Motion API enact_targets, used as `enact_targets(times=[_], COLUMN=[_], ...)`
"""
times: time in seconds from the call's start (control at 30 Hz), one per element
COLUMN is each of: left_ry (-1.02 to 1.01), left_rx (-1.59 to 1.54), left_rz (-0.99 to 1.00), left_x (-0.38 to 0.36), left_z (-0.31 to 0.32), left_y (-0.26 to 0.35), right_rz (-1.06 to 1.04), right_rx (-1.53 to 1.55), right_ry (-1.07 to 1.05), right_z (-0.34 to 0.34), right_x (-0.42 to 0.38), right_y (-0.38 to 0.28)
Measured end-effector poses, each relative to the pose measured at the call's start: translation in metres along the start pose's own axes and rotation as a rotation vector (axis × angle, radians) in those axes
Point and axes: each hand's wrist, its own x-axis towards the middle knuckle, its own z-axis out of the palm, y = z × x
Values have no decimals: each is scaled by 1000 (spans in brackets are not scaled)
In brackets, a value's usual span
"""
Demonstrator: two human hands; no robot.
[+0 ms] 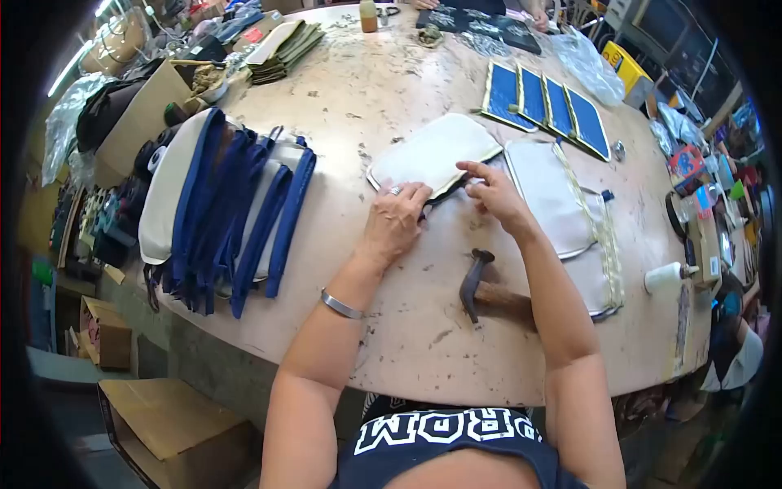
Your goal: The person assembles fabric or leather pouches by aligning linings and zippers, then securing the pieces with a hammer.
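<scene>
The broad worktable (407,334), its pale top scuffed and specked, spreads out before me and takes up most of my view. Below its edge on my left, a cardboard box (179,416) sits open. On the table's left side I have a thick pile of white pieces with navy strips (213,220), standing on edge and leaning together. To my right, partly behind my forearm, lie overlapping white pieces with yellowish edging (542,196), and beyond them a row of blue panels (505,98) overlaps along light-coloured borders. The white piece I am handling (440,147) lies between the pile and those overlapping pieces, flat side up, its dark edge toward me. My left hand (394,218) is half closed, fingers bent over its near left part; my thumb is mostly hidden, so I cannot tell how firmly I pinch it. My right hand (495,196) is partly open at the right end, index finger stretched out and the others curled; whether it grips the edge I cannot tell. Near my right forearm rests a hammer (471,289), its wooden handle running under my arm. A white bottle (664,278) lies farther right.
</scene>
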Motion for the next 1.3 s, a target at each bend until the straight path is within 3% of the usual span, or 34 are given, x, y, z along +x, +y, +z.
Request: enact_targets(times=[0.17, 0.2, 0.27, 0.3, 0.4, 0.5, 0.63, 0.77, 0.93, 1.03, 1.1, 1.17, 1.2, 1.23, 1.27, 1.3], left_ry=[143, 80, -138, -249, -328, -294, -139, -5, -97, -106, -21, -59, -85, -93, 58, 44], left_rx=[-440, -590, -733, -804, -1107, -974, -584, -523, -771, -687, -269, -399, -279, -160, -96, 150], left_rz=[-257, -387, -419, -432, -305, -412, -399, -368, -372, -325, -296, -578, -647, -673, -626, -641], left_x=[1, 1, 0, 0, 0, 3, 5, 2, 15, 46, 75, 111, 128, 142, 145, 147], left_z=[-12, -16, -25, -28, -28, -30, -26, -4, -3, 6, 5, -12, -23, -37, -46, -61], left_y=[-2, 2, 7, 10, 21, 38, 50, 40, 23, -33, -81, -134, -166, -191, -205, -201], right_rz=[-252, -303, -321, -315, -418, -485, -563, -458, -382, -449, -380, -378, -373, -370, -372, -375], right_rx=[-18, -38, -42, 159, 206, 155, 21, 68, 22, 23, 21, 49, 46, 44, 46, 50], right_ry=[239, 256, 317, 266, 261, 217, 219, 161, 148, 167, 110, 107, 99, 92, 89, 84], right_z=[17, 14, 12, 12, 10, 18, 28, 24, 23, 25, 22, 22, 20, 20, 18, 18], right_x=[-10, -8, -8, -4, -12, -28, -29, -28, -23, -8, -8, -7, -6, -5, -5, -5], right_y=[0, 6, 7, 9, 3, -12, -14, -11, -5, 14, 13, 11, 12, 12, 12, 12])
